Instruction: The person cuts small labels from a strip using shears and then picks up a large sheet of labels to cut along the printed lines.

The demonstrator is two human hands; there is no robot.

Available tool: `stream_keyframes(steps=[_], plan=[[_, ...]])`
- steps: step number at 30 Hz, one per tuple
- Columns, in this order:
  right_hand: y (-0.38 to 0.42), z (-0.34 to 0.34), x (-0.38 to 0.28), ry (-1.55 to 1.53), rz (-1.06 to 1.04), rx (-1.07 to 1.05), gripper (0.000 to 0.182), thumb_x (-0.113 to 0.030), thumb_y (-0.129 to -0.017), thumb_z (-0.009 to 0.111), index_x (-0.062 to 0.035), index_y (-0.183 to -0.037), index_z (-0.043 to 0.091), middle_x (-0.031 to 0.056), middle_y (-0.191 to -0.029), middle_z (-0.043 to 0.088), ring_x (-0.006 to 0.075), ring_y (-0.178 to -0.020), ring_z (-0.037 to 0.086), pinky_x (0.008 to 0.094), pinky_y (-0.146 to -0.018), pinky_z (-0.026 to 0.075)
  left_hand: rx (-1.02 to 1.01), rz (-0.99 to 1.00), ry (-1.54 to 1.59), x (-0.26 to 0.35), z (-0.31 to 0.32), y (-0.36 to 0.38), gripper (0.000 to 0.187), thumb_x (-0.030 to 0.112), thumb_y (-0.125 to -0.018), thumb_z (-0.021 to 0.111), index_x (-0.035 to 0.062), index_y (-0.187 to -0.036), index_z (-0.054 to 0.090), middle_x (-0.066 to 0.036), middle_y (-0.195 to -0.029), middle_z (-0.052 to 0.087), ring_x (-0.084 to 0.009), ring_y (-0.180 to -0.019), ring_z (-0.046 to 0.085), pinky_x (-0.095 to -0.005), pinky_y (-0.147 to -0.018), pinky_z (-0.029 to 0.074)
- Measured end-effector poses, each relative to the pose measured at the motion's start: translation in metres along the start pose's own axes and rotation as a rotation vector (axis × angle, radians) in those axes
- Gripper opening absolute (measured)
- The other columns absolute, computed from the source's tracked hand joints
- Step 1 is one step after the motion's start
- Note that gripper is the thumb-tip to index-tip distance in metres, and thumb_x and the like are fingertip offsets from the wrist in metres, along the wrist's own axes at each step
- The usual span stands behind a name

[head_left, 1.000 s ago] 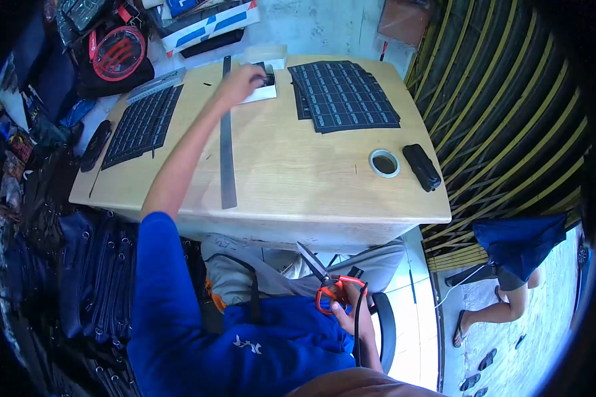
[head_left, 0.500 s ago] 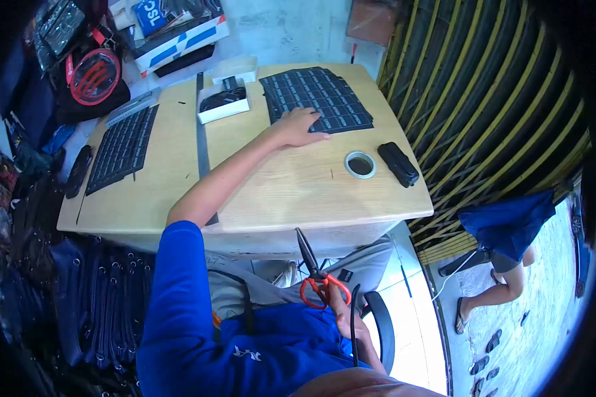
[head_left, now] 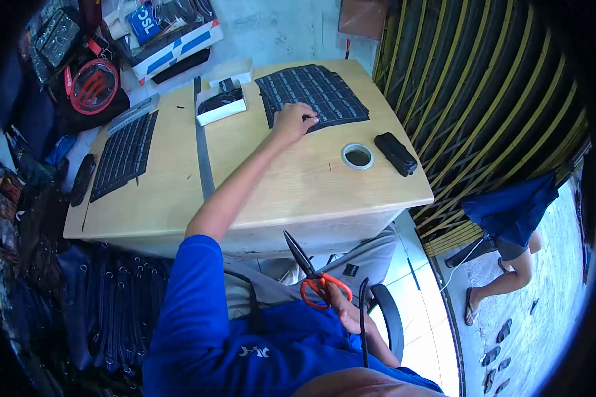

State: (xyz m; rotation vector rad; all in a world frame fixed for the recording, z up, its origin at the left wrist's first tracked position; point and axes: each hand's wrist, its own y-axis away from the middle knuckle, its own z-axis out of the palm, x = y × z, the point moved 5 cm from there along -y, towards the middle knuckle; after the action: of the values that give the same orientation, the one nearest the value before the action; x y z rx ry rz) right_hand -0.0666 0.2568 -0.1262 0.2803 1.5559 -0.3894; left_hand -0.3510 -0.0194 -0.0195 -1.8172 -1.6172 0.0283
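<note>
A stack of black sheets printed with rows of white lettering, like labels (head_left: 334, 99), lies at the far right of the wooden table. My left hand (head_left: 293, 123) rests at the near edge of this stack, its fingers curled and pinching the top label sheet there. Below the table edge, over my lap, my right hand (head_left: 346, 311) grips a pair of scissors (head_left: 316, 278) by the red handles. The dark blades are together and point up and away from me. The scissors are apart from the sheets.
On the table (head_left: 265, 192) are a tape roll (head_left: 357, 157), a black case (head_left: 395, 153), a white box (head_left: 222, 106) with black pieces, a long metal ruler (head_left: 204, 142) and more label sheets (head_left: 124, 153). A folding gate (head_left: 470, 112) and another person's legs (head_left: 510, 284) are at right.
My left hand's fingers have gone from lying spread on the sheets to curling at their near edge. The scissors stay in my right hand; the view has shifted slightly.
</note>
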Motion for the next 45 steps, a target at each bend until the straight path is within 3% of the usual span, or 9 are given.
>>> stream_keyframes(steps=[6,11,14,19,23,28,35,38,45], plan=[[0.000,0.007,-0.009,-0.063,0.004,0.010,0.112,-0.076,-0.076,0.028,0.0120,-0.135,-0.007,0.0312,-0.143,0.003,0.0359,-0.135,0.010,0.0413,-0.109,0.010,0.067,-0.153,0.165,-0.013,0.002,-0.006,0.014,0.024,-0.077,0.068,0.0115,-0.083,0.070,-0.007,-0.088,0.066,-0.0272,-0.081,0.061,-0.0376,-0.071,0.047],[0.010,0.007,0.008,-0.068,0.037,0.009,0.111,-0.075,-0.077,0.029,0.0120,-0.135,-0.007,0.0314,-0.143,0.002,0.0357,-0.135,0.011,0.0404,-0.109,0.011,0.224,-0.230,0.477,-0.029,-0.019,-0.011,0.015,0.016,-0.081,0.064,0.0017,-0.082,0.067,-0.010,-0.074,0.066,-0.0158,-0.065,0.059,-0.0294,-0.062,0.045],[0.008,0.005,0.012,-0.096,0.059,-0.017,0.110,-0.075,-0.078,0.030,0.0116,-0.135,-0.007,0.0310,-0.143,0.002,0.0357,-0.135,0.012,0.0406,-0.109,0.012,0.299,-0.125,0.519,-0.039,-0.029,-0.014,0.015,0.015,-0.082,0.062,0.0007,-0.085,0.065,-0.008,-0.072,0.065,-0.0142,-0.065,0.059,-0.0288,-0.061,0.044],[0.003,-0.001,0.003,-0.034,0.064,-0.022,0.107,-0.072,-0.080,0.031,0.0119,-0.136,-0.005,0.0314,-0.142,0.006,0.0362,-0.135,0.013,0.0405,-0.109,0.013,0.221,0.151,0.202,0.010,-0.051,0.000,0.010,0.004,-0.087,0.048,0.0024,-0.096,0.053,-0.018,-0.094,0.056,-0.0357,-0.089,0.055,-0.0363,-0.077,0.044],[0.000,-0.003,0.008,0.037,0.046,0.007,0.108,-0.074,-0.078,0.028,0.0114,-0.136,-0.003,0.0313,-0.142,0.009,0.0366,-0.134,0.016,0.0423,-0.107,0.019,0.169,0.182,0.126,0.006,-0.042,0.001,0.019,0.007,-0.082,0.056,0.0048,-0.100,0.052,-0.017,-0.090,0.055,-0.0350,-0.089,0.056,-0.0382,-0.075,0.045],[0.001,-0.001,0.015,0.011,0.046,0.020,0.106,-0.071,-0.080,0.031,0.0123,-0.136,-0.003,0.0319,-0.142,0.009,0.0368,-0.134,0.015,0.0411,-0.108,0.015,0.107,0.235,0.098,0.028,-0.047,0.009,0.036,0.012,-0.071,0.069,0.0066,-0.102,0.051,-0.016,-0.091,0.057,-0.0351,-0.089,0.056,-0.0400,-0.075,0.046],[0.004,0.001,0.010,0.013,0.104,0.012,0.104,-0.066,-0.082,0.039,0.0127,-0.136,-0.003,0.0335,-0.141,0.008,0.0372,-0.134,0.014,0.0398,-0.109,0.013,0.074,0.197,0.151,0.035,-0.040,0.009,0.029,0.010,-0.073,0.065,0.0024,-0.098,0.052,-0.016,-0.094,0.057,-0.0338,-0.089,0.057,-0.0411,-0.077,0.046],[0.005,0.002,0.012,-0.016,0.108,0.028,0.104,-0.063,-0.082,0.043,0.0126,-0.136,-0.003,0.0339,-0.141,0.008,0.0373,-0.134,0.014,0.0400,-0.109,0.013,0.081,0.343,0.040,0.042,-0.038,0.012,0.021,0.011,-0.078,0.060,-0.0006,-0.096,0.059,-0.016,-0.096,0.058,-0.0340,-0.090,0.057,-0.0389,-0.079,0.046],[0.007,0.002,0.015,-0.002,0.128,0.046,0.102,-0.058,-0.082,0.048,0.0124,-0.136,-0.002,0.0336,-0.141,0.009,0.0369,-0.134,0.015,0.0405,-0.109,0.014,-0.054,0.314,-0.123,0.039,-0.034,0.011,0.014,0.011,-0.078,0.061,-0.0007,-0.086,0.064,-0.015,-0.084,0.059,-0.0313,-0.083,0.058,-0.0384,-0.073,0.047]])
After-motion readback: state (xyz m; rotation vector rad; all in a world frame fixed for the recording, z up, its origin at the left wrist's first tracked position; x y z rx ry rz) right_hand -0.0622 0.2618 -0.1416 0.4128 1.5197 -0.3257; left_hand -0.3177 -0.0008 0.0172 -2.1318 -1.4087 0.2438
